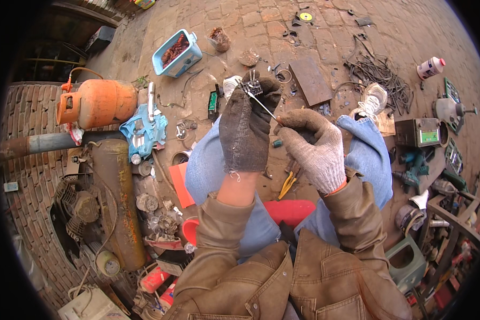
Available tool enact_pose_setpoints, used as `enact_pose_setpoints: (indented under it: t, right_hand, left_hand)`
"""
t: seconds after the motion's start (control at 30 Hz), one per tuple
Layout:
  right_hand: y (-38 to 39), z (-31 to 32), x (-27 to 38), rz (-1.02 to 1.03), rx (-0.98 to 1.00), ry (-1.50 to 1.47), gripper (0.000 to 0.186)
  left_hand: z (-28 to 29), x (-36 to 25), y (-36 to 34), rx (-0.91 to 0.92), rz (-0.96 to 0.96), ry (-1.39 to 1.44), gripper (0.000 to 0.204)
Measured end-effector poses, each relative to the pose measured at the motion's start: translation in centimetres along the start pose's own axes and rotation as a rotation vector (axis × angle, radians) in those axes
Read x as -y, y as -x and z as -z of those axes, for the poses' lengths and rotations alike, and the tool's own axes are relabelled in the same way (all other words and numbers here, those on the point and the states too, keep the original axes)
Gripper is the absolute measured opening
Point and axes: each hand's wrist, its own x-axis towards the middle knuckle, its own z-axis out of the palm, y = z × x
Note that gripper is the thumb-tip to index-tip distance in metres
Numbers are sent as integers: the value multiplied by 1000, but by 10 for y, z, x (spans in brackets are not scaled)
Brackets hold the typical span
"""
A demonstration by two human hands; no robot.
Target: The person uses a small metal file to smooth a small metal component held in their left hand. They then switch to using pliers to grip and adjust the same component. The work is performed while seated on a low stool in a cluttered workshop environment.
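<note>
I count two gloved hands (246, 128) (315, 152), one slim metal rod (261, 103), one small dark part (252, 85), two white shoes (376, 97) (230, 84), one orange gas cylinder (109, 101), one blue tub (191, 58).

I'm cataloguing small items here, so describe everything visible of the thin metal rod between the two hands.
The thin metal rod looks straight, bare and silvery. It slants across the picture from the small dark part held in the gloved left hand to the gloved right hand, whose fingertips pinch its lower end. Whether its upper end touches the dark part or only overlaps it, I cannot tell.
</note>
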Motion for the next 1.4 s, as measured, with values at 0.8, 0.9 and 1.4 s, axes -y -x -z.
enact_pose_setpoints:
  t: [0.8, 0.9, 1.4]
  right_hand:
    - [-5, -11, -26, 306, -119, 223, 19]
    - [-3, -12, -23, 116, -86, 82, 18]
    - [-6, -11, -24, 17, 41, -130, 18]
  left_hand:
    - [-1, 11, 3, -147, -4, 20, 32]
    - [0, 13, 4, -146, -10, 18, 31]
    - [10, 17, 3, -220, 29, 16, 28]
